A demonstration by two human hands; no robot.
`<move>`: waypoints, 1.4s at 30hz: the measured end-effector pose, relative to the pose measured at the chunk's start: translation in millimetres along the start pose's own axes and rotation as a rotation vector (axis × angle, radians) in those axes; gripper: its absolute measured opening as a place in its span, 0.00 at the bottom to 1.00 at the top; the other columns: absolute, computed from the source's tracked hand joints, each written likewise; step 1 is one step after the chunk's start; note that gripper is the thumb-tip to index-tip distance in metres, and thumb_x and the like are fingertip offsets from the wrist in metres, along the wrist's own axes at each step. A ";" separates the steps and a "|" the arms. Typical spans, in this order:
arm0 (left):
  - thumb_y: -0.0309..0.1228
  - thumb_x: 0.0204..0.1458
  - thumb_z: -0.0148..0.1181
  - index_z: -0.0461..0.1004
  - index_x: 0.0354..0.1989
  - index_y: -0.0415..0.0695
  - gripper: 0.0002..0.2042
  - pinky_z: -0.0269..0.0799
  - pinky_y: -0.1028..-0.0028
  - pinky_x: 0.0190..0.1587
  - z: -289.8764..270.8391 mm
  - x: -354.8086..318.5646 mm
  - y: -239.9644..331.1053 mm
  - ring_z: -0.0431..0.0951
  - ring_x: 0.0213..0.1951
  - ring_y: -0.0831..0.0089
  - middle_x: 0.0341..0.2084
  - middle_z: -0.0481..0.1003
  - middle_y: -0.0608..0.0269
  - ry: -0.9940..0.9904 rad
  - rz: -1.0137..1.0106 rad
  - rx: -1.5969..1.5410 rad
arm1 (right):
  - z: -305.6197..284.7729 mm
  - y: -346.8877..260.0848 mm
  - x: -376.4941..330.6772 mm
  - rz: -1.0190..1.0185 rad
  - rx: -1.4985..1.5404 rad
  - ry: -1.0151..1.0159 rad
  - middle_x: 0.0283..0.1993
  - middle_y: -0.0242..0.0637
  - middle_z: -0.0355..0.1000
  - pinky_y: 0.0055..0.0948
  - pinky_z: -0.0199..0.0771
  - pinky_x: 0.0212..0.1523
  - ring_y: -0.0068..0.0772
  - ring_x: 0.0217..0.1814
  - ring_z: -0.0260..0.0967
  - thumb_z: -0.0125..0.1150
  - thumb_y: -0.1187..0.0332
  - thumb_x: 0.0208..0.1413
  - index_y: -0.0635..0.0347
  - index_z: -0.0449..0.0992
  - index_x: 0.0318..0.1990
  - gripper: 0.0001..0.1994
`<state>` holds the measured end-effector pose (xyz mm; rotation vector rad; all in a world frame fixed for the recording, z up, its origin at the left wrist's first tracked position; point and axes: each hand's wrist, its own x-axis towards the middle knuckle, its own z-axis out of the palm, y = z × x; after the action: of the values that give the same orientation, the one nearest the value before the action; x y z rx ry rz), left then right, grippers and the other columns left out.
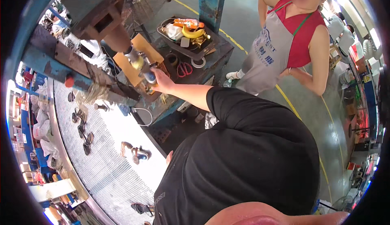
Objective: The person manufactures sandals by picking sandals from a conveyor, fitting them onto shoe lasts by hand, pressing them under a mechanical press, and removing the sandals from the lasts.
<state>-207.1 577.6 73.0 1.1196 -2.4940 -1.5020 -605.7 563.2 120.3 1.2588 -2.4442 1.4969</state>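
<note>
My right hand [163, 82] reaches left to a worn machine head [115, 38]. Its fingers are closed round the end of a sandal on a blue-grey shoe last [150, 77], just below the machine's spindle. The far part of that sandal is hidden by the spindle and partly blurred. Only a sliver of my left hand [169, 156] shows beside my black shirt, and its fingers are hidden. Below it, another sandal on a blue last [140, 156] lies on the white conveyor [113, 133].
On the bench [219, 54] rest a dark tray [170, 43] with a banana [192, 32] and an orange bottle [189, 23], red-handled scissors [184, 69] and a tape roll [198, 63]. Several sandals [86, 143] lie along the conveyor. A person in a grey apron [272, 46] stands at the right.
</note>
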 end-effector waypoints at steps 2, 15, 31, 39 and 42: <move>0.27 0.50 0.61 0.70 0.54 0.39 0.21 0.65 0.75 0.35 -6.5 -5.5 -7.9 0.68 0.30 0.77 0.26 0.68 0.63 -0.014 -0.016 -0.016 | 9.2 -4.0 4.5 0.025 -0.057 -0.007 0.65 0.56 0.53 0.40 0.50 0.70 0.54 0.70 0.49 0.71 0.64 0.43 0.68 0.49 0.64 0.44; 0.29 0.55 0.58 0.68 0.57 0.38 0.21 0.73 0.70 0.47 -67.1 22.6 28.4 0.78 0.43 0.69 0.41 0.78 0.53 -0.314 -0.154 -0.439 | 23.0 -7.5 13.0 0.140 -0.382 -0.179 0.67 0.61 0.50 0.43 0.44 0.71 0.54 0.72 0.47 0.62 0.52 0.51 0.75 0.48 0.65 0.44; 0.26 0.40 0.65 0.54 0.66 0.39 0.41 0.50 0.56 0.66 -24.4 91.8 417.1 0.51 0.69 0.50 0.65 0.53 0.40 -0.181 1.582 0.319 | -2.1 -20.3 -24.0 -0.077 -0.130 0.003 0.60 0.54 0.58 0.44 0.56 0.63 0.54 0.63 0.57 0.68 0.61 0.44 0.66 0.54 0.61 0.39; 0.27 0.43 0.66 0.73 0.18 0.40 0.09 0.65 0.69 0.22 -57.6 95.0 393.5 0.71 0.18 0.66 0.14 0.71 0.57 -0.705 1.493 -0.218 | -11.2 -14.1 -20.4 -0.072 0.025 -0.035 0.68 0.55 0.49 0.41 0.49 0.70 0.55 0.71 0.48 0.68 0.70 0.40 0.65 0.43 0.69 0.49; 0.29 0.49 0.64 0.72 0.19 0.38 0.11 0.62 0.73 0.23 -57.7 114.1 326.4 0.68 0.17 0.73 0.12 0.70 0.59 -0.722 0.861 0.097 | -13.7 -13.0 -13.0 -0.046 0.028 -0.094 0.68 0.56 0.49 0.39 0.48 0.70 0.57 0.71 0.47 0.69 0.71 0.39 0.66 0.43 0.68 0.49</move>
<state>-454.6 557.9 320.5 -0.6223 -2.8169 -1.6230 -593.8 578.7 132.2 1.4115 -2.4397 1.5000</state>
